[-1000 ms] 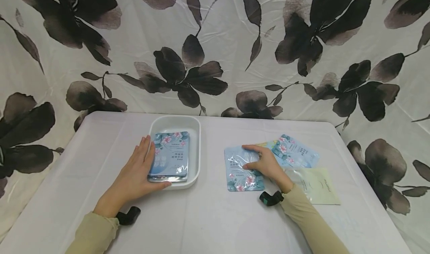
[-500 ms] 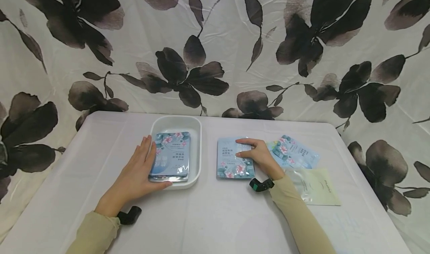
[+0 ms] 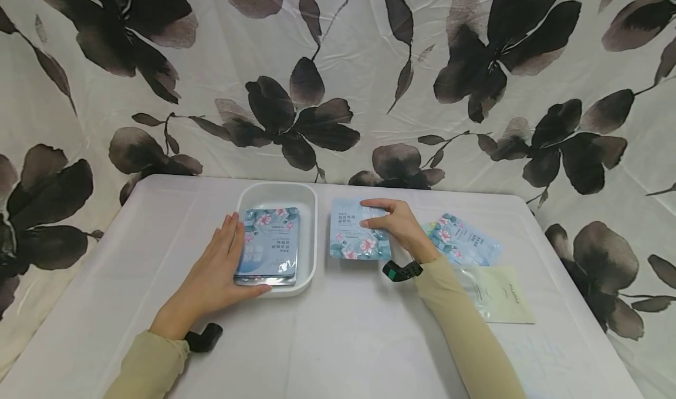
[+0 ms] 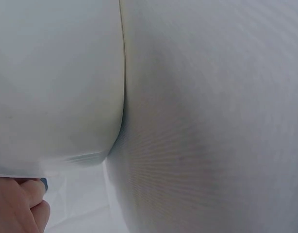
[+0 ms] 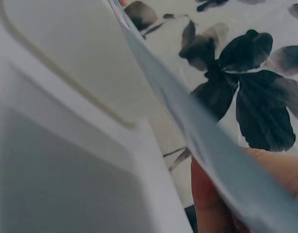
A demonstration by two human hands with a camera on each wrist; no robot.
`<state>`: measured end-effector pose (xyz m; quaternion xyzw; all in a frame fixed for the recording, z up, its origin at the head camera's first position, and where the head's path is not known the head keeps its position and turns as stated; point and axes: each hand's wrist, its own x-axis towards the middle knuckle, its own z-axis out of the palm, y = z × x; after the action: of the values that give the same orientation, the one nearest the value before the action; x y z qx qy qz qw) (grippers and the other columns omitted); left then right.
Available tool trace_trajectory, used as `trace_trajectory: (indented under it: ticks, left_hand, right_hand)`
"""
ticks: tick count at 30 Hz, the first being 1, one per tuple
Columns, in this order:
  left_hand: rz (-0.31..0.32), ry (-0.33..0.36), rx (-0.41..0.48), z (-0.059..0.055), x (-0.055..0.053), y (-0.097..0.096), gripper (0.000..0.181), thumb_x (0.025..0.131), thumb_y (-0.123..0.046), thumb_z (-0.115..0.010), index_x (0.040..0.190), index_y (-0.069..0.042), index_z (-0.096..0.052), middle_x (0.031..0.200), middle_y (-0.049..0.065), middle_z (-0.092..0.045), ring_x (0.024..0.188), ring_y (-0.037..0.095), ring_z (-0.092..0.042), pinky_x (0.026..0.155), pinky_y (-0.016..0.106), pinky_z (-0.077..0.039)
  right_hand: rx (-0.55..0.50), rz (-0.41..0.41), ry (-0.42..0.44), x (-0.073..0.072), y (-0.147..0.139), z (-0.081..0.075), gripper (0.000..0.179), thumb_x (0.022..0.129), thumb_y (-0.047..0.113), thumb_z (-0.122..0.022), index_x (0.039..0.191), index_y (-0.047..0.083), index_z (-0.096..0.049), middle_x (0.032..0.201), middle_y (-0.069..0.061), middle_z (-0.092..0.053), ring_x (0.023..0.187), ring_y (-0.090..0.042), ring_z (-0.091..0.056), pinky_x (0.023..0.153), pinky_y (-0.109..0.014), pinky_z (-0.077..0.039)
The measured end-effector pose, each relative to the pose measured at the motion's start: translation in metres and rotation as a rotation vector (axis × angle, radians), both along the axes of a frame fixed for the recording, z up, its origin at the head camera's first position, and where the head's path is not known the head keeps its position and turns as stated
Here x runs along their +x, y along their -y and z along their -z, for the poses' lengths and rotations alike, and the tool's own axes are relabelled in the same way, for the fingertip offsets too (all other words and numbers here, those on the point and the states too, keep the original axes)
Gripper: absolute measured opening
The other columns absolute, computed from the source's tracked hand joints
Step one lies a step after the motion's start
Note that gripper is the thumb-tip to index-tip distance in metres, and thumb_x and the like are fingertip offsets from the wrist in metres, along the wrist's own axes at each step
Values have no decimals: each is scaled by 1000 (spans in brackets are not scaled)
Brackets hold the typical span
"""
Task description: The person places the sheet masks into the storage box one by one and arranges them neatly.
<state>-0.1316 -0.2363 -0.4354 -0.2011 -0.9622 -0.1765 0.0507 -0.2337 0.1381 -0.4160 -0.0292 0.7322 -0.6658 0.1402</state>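
My right hand [image 3: 404, 230] pinches a light-blue sheet mask packet [image 3: 348, 229] with pink flowers, thumb over its face. In the head view the packet hangs above the table, just right of the white plastic tray [image 3: 278, 195]. The right wrist view shows the packet [image 5: 180, 114] nearly edge-on, between thumb and fingers. My left hand [image 3: 208, 279] rests against the tray's left side and near corner, its fingers straight and thumb spread along the front. Inside the tray lies a stack of similar blue mask packets [image 3: 269, 243].
Right of my right hand, another blue flowered packet [image 3: 470, 240] lies on the white-covered table [image 3: 327, 340]. A pale yellow-green packet [image 3: 502, 293] lies nearer, partly behind the right sleeve. A floral cloth [image 3: 369, 94] hangs behind the table.
My right hand has lifted the blue mask packet off the pile and carried it left and away from me, toward the tray. My left hand stays at the tray.
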Motion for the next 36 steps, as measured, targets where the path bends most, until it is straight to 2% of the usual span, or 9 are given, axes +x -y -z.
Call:
trace_trajectory:
  ticks: [6,12,15,19,23,27,30,36]
  left_hand:
    - [-2,20,3,-2,0,0,134,73,-72,-71,154,10,-4,164,23,5,151,34,6,122,44,0]
    - [-7,29,5,-2,-1,-1,134,73,-73,-71,154,10,-4,164,23,6,151,34,7,122,44,0]
    - [-3,27,5,-2,-1,-1,134,73,-73,-71,154,10,-4,163,24,6,151,34,7,122,44,0]
    - [1,23,5,-2,-1,-1,133,73,-73,-70,154,11,-5,163,24,5,151,34,6,122,43,0]
    - [-4,33,4,-3,-1,-1,133,73,-73,-70,154,10,-5,164,23,6,151,34,7,122,45,-2]
    - [-14,48,-1,-3,0,-1,133,73,-74,-69,155,9,-4,164,21,7,151,33,8,122,47,-3]
    - [-21,50,-4,-3,1,-1,134,73,-74,-69,155,9,-4,164,21,7,151,33,8,122,48,-4]
    - [3,20,3,-3,1,0,131,74,-71,-71,154,11,-6,164,24,4,151,34,7,122,44,0]
  right_hand:
    - [31,-24,-41,-8,23,-20,46,78,-4,-79,122,5,-70,121,-12,-66,98,-21,-64,78,-26,-54]
    - [65,-64,-70,-16,53,-32,46,77,-5,-80,121,4,-71,123,-10,-62,99,-21,-62,78,-26,-53]
    - [91,-77,-71,-18,69,-36,46,77,-5,-81,120,5,-71,122,-10,-63,101,-23,-62,85,-30,-52]
    - [154,-86,-80,-21,92,-40,45,75,-1,-83,119,6,-73,126,-9,-62,111,-23,-57,100,-38,-44]
    - [215,-106,-106,-22,113,-40,45,74,1,-84,118,6,-73,135,-8,-57,118,-23,-51,107,-41,-39]
    - [252,-111,-127,-21,132,-35,45,73,-1,-84,116,4,-73,138,-11,-55,113,-22,-54,96,-32,-46]
    - [281,-91,-150,-19,146,-30,44,70,-2,-85,113,3,-74,135,-12,-59,109,-22,-57,91,-27,-48]
    - [401,-79,-232,-10,170,-25,43,68,0,-87,109,2,-75,125,-12,-64,109,-21,-57,96,-27,-46]
